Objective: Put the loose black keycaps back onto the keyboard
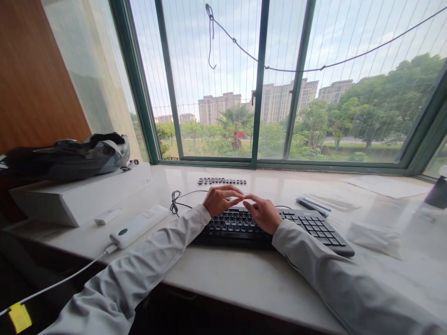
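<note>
A black keyboard (240,232) lies on the pale counter, and its left and middle part shows bare key sockets. The number pad (323,230) at its right end still carries flat keycaps. Over the upper middle of the keyboard, my left hand (223,197) reaches right, thumb and fingers drawn together. My right hand (263,213) meets it from the other side, index finger and thumb close together at the left fingertips. Anything pinched there is too small to make out. Behind the hands, loose black keycaps (221,181) stand in rows near the window.
A coiled black cable (175,203) lies left of the keyboard. Further left are a white power bank (138,227) with a cable plugged in, a small white stick (107,217) and a white box (80,195) with a dark bag on top. Pens (312,206) and a clear plastic bag (373,237) lie right.
</note>
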The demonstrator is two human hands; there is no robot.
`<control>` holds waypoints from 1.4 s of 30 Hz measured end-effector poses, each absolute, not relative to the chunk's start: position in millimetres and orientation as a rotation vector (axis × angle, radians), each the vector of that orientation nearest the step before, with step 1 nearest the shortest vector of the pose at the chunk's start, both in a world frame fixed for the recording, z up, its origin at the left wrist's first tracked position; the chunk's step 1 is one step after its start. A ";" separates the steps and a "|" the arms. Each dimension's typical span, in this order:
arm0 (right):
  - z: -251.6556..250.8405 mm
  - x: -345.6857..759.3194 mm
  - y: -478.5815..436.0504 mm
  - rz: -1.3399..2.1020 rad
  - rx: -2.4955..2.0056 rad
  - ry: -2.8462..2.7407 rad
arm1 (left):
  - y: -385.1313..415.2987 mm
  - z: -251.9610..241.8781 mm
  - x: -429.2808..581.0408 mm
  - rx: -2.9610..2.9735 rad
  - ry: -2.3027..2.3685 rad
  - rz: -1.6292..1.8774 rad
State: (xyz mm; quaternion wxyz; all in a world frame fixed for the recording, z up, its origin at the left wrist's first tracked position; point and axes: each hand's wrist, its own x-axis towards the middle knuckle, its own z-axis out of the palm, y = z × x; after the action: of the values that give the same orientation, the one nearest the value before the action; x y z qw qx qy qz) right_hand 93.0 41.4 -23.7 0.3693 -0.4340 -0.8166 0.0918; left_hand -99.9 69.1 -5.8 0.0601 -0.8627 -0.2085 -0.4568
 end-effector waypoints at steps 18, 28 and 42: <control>-22.8 92.2 38.5 0.132 -1.212 -2.152 | 64.8 -1.1 -98.0 -2.673 -1.130 -1.563; -21.6 88.8 30.8 0.144 -1.276 -2.219 | 81.2 -1.5 -114.4 -2.955 -1.056 -1.287; -24.2 90.0 36.6 0.116 -1.300 -2.134 | 72.6 3.5 -109.7 -2.893 -1.071 -1.303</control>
State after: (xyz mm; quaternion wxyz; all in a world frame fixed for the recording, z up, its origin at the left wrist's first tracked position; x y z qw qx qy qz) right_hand 90.0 36.6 -24.2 0.3144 -0.4934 -0.8098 0.0442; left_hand -109.7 72.6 3.5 -0.1035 -0.8593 -0.3181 -0.3870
